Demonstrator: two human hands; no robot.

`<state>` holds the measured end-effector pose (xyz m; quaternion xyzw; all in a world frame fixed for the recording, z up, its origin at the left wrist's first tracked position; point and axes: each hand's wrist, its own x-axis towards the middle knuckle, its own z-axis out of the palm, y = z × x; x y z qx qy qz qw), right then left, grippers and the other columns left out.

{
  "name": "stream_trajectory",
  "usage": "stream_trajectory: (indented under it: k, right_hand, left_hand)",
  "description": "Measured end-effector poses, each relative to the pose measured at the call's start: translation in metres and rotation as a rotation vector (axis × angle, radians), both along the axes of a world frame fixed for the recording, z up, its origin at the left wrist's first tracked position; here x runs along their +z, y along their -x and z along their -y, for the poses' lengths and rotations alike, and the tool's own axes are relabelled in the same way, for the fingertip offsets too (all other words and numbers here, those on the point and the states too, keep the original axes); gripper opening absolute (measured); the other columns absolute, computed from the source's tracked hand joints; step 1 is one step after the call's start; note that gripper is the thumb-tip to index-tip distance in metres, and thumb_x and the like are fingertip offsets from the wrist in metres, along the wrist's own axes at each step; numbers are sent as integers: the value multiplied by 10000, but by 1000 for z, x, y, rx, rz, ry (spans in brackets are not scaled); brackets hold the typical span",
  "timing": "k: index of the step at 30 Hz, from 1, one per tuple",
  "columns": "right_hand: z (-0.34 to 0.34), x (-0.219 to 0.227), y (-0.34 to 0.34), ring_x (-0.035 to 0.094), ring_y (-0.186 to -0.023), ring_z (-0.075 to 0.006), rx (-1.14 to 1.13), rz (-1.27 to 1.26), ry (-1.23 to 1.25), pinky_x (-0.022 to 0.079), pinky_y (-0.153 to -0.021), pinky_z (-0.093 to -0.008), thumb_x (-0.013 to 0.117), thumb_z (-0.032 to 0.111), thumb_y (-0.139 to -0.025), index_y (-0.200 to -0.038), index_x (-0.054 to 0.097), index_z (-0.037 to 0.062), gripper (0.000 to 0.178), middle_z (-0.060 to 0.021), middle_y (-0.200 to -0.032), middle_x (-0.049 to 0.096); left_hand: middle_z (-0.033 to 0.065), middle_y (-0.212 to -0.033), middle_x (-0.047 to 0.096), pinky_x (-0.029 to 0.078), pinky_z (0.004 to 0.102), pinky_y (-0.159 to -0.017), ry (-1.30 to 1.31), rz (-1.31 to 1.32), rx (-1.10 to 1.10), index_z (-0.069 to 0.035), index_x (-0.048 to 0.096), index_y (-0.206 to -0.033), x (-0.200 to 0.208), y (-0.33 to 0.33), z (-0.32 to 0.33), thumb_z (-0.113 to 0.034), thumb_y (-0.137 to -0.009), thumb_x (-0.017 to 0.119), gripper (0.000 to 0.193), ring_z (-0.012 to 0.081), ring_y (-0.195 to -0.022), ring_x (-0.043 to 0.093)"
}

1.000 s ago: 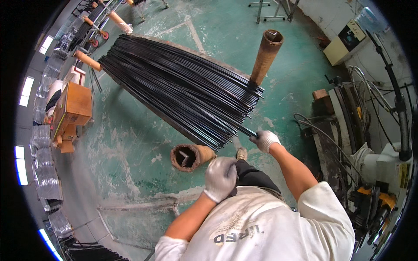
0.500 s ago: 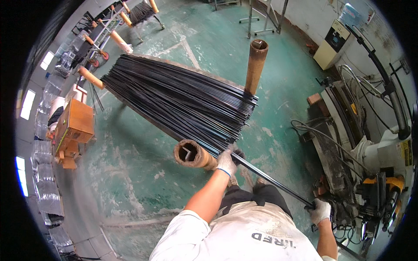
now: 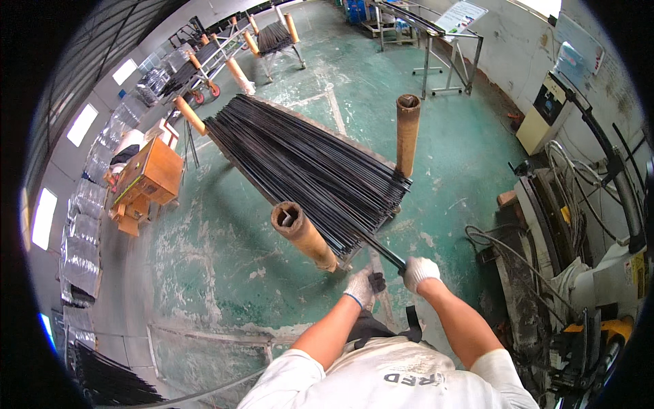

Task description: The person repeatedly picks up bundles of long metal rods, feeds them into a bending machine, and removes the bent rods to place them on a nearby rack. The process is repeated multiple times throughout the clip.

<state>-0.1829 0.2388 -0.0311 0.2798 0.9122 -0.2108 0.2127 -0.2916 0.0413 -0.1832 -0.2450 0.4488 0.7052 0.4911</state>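
A wide pile of long thin black rods (image 3: pixel 300 163) lies on a low rack with upright posts at its corners. My right hand (image 3: pixel 420 274), in a white knitted glove, is closed round the near ends of black rods (image 3: pixel 383 251) that jut from the pile toward me; how many it grips I cannot make out. Just left of it, below the rod ends, is my left hand (image 3: pixel 361 286), in a white glove with dark fingers. Its fingers are loosely bent and apart from the rods, and I see nothing in them.
Brown tube-like posts (image 3: pixel 300 235) stand at the rack's corners, another post (image 3: pixel 407 136) at the right. Machinery with cables (image 3: pixel 538 252) lines the right side. A wooden cabinet (image 3: pixel 153 170) stands left, a whiteboard stand (image 3: pixel 456 20) at the back.
My right hand has come left toward the pile, and the rods it holds now stick out much less. My left hand has left the rods and drawn back toward me. The view has shifted.
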Motion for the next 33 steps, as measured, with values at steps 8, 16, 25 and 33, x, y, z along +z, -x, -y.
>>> stream_trajectory:
  k: [8,16,25,33]
  right_hand:
    - [-39,56,4,789,-1100,-458,-87,-83,-39,619,-952,-538,716,444,-1081,-1137,825,53,410,-250,-1115,825]
    - [-40,19,-122,779,-955,-445,-264,53,293,604,-867,-519,737,373,-1083,-1139,824,52,337,-229,-1045,817]
    - [-24,-11,-124,703,-664,-173,-630,91,811,585,-589,-356,737,209,-1116,-1109,768,-20,231,-76,-822,748]
    - [-34,-101,-112,748,-732,-215,-605,105,1051,611,-676,-421,721,394,-1136,-1130,781,-34,432,-112,-885,800]
  left_hand:
    - [124,-1038,695,554,584,-963,-92,-36,63,-61,616,-1263,17,38,-8,-439,-1166,592,392,371,-1045,683]
    - [138,-980,754,634,580,-901,-305,15,144,-121,667,-1093,55,102,-59,-407,-1156,659,294,386,-953,751]
    - [79,-960,752,653,505,-695,74,-202,166,-120,682,-1184,4,81,-44,-197,-1107,717,114,277,-758,748]
    - [97,-1175,715,601,476,-990,-101,122,118,-57,677,-1321,-1,66,-29,-113,-1120,677,209,295,-1090,710]
